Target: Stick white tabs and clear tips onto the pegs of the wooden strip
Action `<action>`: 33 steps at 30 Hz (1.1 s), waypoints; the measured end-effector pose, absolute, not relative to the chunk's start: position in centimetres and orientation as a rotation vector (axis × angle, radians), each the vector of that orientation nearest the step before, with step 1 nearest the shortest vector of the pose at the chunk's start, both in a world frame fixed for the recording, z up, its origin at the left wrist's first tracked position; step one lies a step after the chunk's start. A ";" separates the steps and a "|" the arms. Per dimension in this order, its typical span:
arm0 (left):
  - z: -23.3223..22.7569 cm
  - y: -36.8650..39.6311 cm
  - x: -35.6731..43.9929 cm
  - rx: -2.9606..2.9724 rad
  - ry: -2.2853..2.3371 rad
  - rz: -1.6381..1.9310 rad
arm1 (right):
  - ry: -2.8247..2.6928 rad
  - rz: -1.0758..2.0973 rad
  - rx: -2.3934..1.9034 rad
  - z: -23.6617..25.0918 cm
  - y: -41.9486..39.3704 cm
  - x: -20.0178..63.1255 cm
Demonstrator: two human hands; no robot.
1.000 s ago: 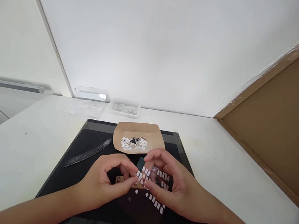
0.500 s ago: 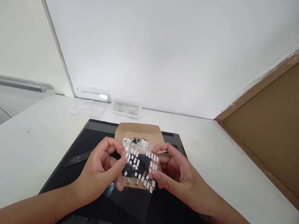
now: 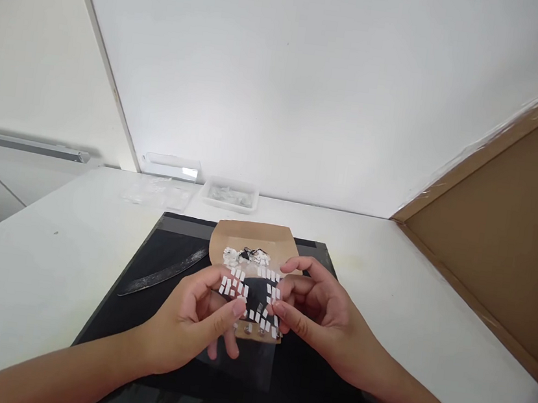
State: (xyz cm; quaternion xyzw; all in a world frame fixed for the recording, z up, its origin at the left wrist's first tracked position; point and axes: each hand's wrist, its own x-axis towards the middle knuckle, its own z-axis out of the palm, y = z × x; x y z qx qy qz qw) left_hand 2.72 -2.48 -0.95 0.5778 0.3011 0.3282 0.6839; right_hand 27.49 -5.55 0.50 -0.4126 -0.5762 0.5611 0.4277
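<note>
My left hand (image 3: 195, 326) and right hand (image 3: 319, 312) pinch a glossy clear film (image 3: 250, 304) dotted with small white rectangles, just before the tan paper envelope (image 3: 254, 239).

two bare forearms, left hand (image 3: 190, 322) and right hand (image 3: 321, 312), no sleeves, rings or gloves

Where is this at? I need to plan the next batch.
Done: a pile of white bits lies on the brown paper. In hand: both hands, left hand and right hand, hold a clear sheet. Left: many white stickers remain on it.
</note>
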 end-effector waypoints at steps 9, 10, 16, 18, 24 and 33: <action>-1.1 -2.4 2.9 1.257 0.623 0.644 | -1.477 1.185 -1.069 0.7 -5.9 26.8; -1.1 -2.4 2.9 1.245 0.627 0.651 | -1.494 1.138 -1.084 0.7 -5.9 26.7; -1.1 -2.3 2.8 1.218 0.641 0.685 | -1.613 0.832 -1.175 0.5 -6.0 26.5; -1.1 -2.3 2.8 1.218 0.641 0.693 | -1.645 0.766 -1.188 0.3 -6.0 26.6; -1.2 -2.5 2.9 1.220 0.629 0.680 | -1.735 0.669 -1.169 0.2 -5.8 26.8; -0.6 -2.9 3.0 1.297 0.683 0.694 | -1.838 0.403 -1.060 0.2 -5.7 26.6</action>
